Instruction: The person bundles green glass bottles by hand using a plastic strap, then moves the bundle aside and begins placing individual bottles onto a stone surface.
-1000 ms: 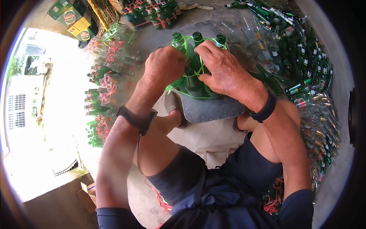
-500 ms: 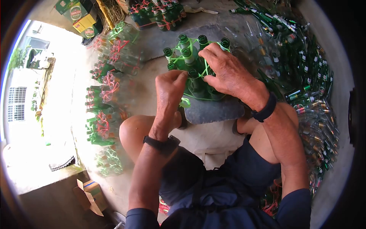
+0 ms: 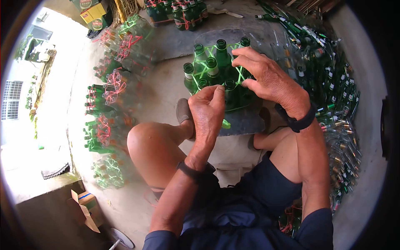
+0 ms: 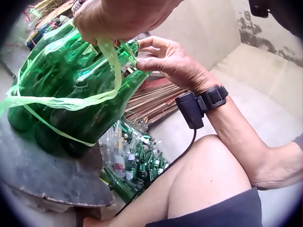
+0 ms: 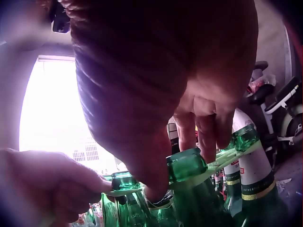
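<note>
A bundle of upright green glass bottles (image 3: 221,56) stands on a dark slab (image 3: 243,123) between the person's feet. Light green plastic twine (image 4: 71,102) runs around the bottles' sides and crosses among their necks. At the near side, the left hand (image 3: 208,110) pinches a strand of it between thumb and fingers, and a loose end hangs beneath. The right hand (image 3: 273,79) lies over the bundle's right side, thumb and fingers curved around a bottle neck (image 5: 187,165). Its palm hides part of that bottle in the head view.
Loose green and clear bottles (image 3: 333,87) are heaped along the right wall. Tied bundles (image 3: 104,129) line the left side, and more bottle bundles (image 3: 187,14) stand at the back. An opened cardboard box (image 3: 87,208) lies at lower left. The person's knees flank the slab.
The left hand moved from above the bundle toward the body, then rightward along its near side, still pinching twine. The right hand stays at the bundle's right side. The head view shifted slightly.
</note>
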`<state>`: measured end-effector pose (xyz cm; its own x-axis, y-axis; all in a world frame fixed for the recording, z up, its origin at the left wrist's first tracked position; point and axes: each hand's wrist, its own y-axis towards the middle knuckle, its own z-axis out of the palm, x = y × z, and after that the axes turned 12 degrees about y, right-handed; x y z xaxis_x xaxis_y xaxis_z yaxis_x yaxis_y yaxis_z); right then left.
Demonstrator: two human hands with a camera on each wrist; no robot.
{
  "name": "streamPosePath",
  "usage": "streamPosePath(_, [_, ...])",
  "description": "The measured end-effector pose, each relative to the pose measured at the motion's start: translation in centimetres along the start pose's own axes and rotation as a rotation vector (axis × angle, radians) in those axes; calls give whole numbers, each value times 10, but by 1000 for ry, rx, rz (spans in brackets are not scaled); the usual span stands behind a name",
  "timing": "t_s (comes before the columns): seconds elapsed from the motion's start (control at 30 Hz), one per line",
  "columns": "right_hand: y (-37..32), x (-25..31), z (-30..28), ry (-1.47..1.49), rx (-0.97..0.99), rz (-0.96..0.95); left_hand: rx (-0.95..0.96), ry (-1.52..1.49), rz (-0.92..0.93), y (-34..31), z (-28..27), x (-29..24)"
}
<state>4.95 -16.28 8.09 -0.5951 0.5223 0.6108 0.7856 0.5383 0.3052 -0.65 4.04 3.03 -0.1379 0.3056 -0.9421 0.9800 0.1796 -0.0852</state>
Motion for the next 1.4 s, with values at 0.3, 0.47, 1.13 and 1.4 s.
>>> streamPosePath(0.3, [0,6,-3,-16,25,55,-60,-216,13,-17,4,-2])
streamPosePath(0.47, [0,8,-4,-16,48,72,-82,-189,39,-21,3,2])
streamPosePath(1.13, [4,8,-2,-10,3,7,-146,-125,117,-35,4,27])
streamPosePath(1.4, [20,38,9,-140,9,-109,-30,-251,-26,-14,4,42])
